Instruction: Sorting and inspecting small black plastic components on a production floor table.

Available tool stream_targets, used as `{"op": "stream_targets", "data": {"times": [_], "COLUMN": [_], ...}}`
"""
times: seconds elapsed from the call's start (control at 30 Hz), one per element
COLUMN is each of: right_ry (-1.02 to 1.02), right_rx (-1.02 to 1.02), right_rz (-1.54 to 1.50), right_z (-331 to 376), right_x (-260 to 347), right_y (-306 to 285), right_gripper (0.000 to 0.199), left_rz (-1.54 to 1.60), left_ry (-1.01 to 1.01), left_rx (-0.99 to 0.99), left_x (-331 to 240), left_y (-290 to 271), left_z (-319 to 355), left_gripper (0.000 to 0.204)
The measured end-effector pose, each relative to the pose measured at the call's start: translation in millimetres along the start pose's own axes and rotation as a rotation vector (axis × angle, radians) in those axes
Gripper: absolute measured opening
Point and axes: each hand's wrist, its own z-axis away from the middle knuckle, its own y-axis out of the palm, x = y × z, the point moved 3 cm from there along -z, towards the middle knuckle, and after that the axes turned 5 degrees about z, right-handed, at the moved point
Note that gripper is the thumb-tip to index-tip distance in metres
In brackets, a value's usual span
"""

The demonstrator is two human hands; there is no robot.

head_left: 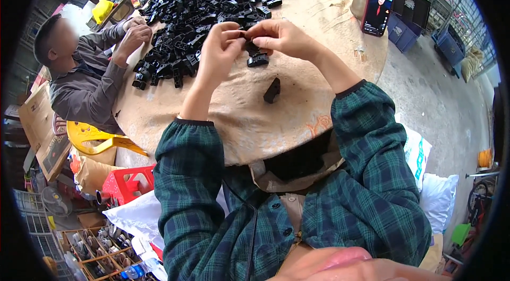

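Note:
Over the table, my left hand [219, 51] and my right hand [287, 40] meet with fingertips pinched together. Between them is a small black plastic part [245, 37], mostly covered by the fingers, so its shape is unclear. Just below my right hand another black plastic piece [258, 60] lies on the cloth. Nearer to me sits a single loose black piece [272, 90], apart from both hands. A large heap of similar black pieces [212, 7] spreads over the far and left part of the table, close beyond my left hand.
A beige cloth [228, 121] covers the round table. An open bag with a dark inside [297, 161] hangs at the near edge. A phone [378, 9] leans against a round container [359, 2] on the right. Across the left edge, a co-worker [87, 76] handles something at the heap.

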Motion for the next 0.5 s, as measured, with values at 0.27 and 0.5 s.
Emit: {"op": "stream_targets", "data": {"times": [0.27, 0.5], "right_ry": [-0.156, -0.339], "right_rx": [-0.036, -0.079], "right_rz": [-0.160, 0.215], "right_z": [1.8, 4.3], "right_x": [2.9, 9.8], "right_y": [8.8, 7.2], "right_gripper": [0.021, 0.014], "left_rz": [0.698, 0.455], "left_ry": [-0.345, -0.360], "left_rx": [0.048, -0.016], "left_x": [21.9, 28.2], "left_y": [9.2, 2.6], "left_z": [4.1, 3.0], "left_gripper": [0.025, 0.025]}}
